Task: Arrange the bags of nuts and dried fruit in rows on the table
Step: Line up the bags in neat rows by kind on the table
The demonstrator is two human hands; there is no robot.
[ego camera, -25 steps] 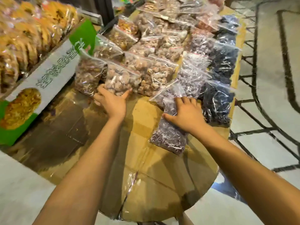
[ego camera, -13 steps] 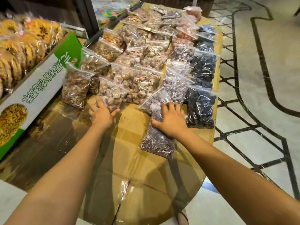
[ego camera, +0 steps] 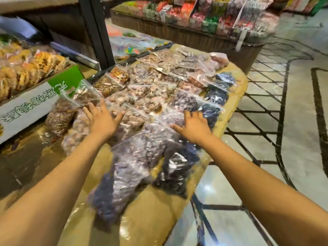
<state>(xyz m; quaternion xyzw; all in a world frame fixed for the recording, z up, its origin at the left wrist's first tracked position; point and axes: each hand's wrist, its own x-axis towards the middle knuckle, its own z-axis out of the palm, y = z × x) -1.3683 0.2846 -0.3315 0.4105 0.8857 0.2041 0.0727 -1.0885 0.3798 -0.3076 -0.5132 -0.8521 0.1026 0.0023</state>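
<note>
Several clear bags of nuts and dried fruit lie in overlapping rows on the cardboard-covered table (ego camera: 154,219). My left hand (ego camera: 103,119) lies flat, fingers spread, on a bag of pale brown nuts (ego camera: 78,130) in the near left row. My right hand (ego camera: 193,126) rests with straight fingers on a bag of purple dried fruit (ego camera: 134,157) that stretches toward me. A bag of black dried fruit (ego camera: 177,173) lies just right of it, near the table's right edge. The picture is blurred by motion.
A green and white box (ego camera: 32,103) of packed snacks stands at the left. A dark post (ego camera: 95,31) rises behind the table. A wicker stand (ego camera: 191,36) with colourful packets is at the back. Patterned floor (ego camera: 284,121) lies to the right.
The view has swung upward and closer. Both hands have slid farther up over the bags, and the purple and black bags now lie nearer to me.
</note>
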